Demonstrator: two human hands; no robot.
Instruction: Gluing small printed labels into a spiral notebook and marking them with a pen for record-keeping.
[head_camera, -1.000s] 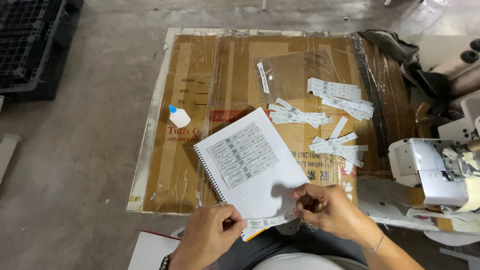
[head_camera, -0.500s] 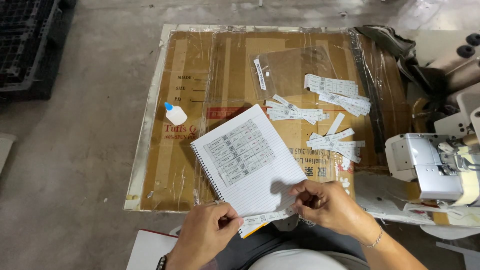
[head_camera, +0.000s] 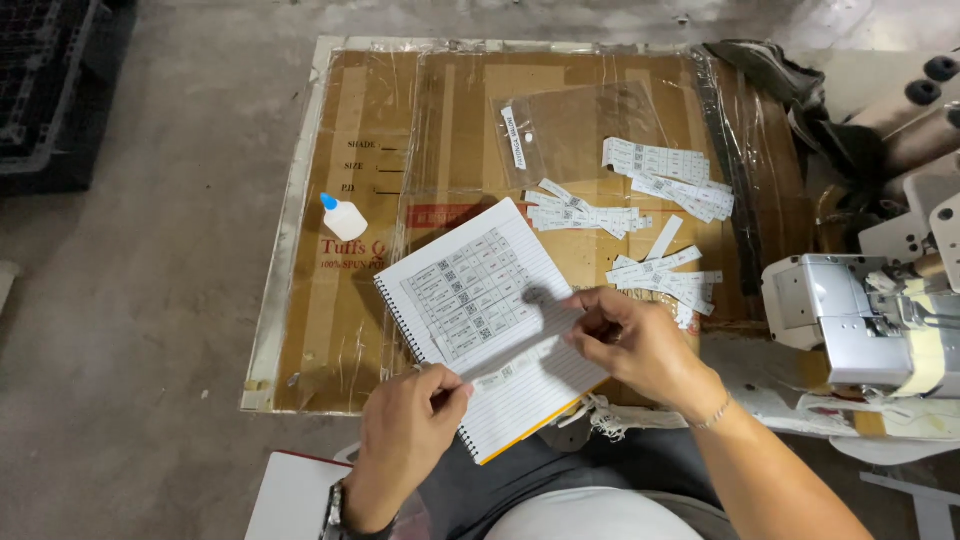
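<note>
Strip (head_camera: 515, 367) is lying slantwise across the notebook (head_camera: 485, 330), rising left to right, its ends being pinched by the left hand (head_camera: 410, 435) and right hand (head_camera: 640, 345). Loose labels (head_camera: 660, 275) and a glue bottle (head_camera: 343, 217) are lying on the cardboard (head_camera: 340, 330) beyond.

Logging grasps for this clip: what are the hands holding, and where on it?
Both hold one paper label strip over the spiral notebook: left hand pinches its left end, right hand its right end.
</note>
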